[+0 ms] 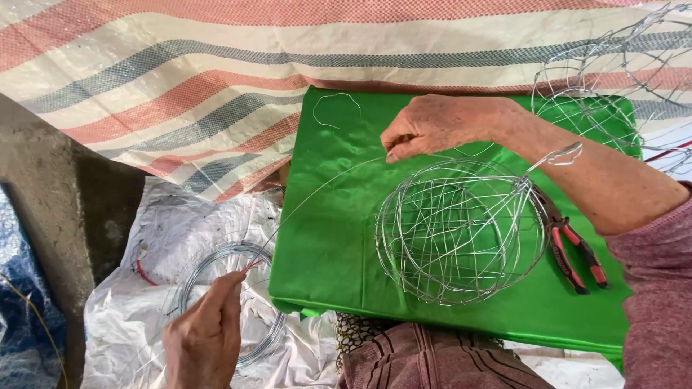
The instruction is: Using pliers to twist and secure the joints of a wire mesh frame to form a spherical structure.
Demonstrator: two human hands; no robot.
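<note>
Head camera looks down on a green-covered worktop (324,245) where a round wire cage (460,230) sits. Right hand (432,126) pinches one end of a thin wire strand (317,187) just above the cage; left hand (205,335) grips the strand lower down, over a wire coil (234,302) on white plastic sheeting (137,302). Red-handled pliers (577,252) lie beside the cage.

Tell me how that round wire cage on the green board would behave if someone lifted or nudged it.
The wire cage is open mesh of thin strands, so probably light for its size. Its rounded form suggests it could roll or rock on the smooth green board when nudged. The thin wire would likely flex or dent under a firm squeeze.
</note>
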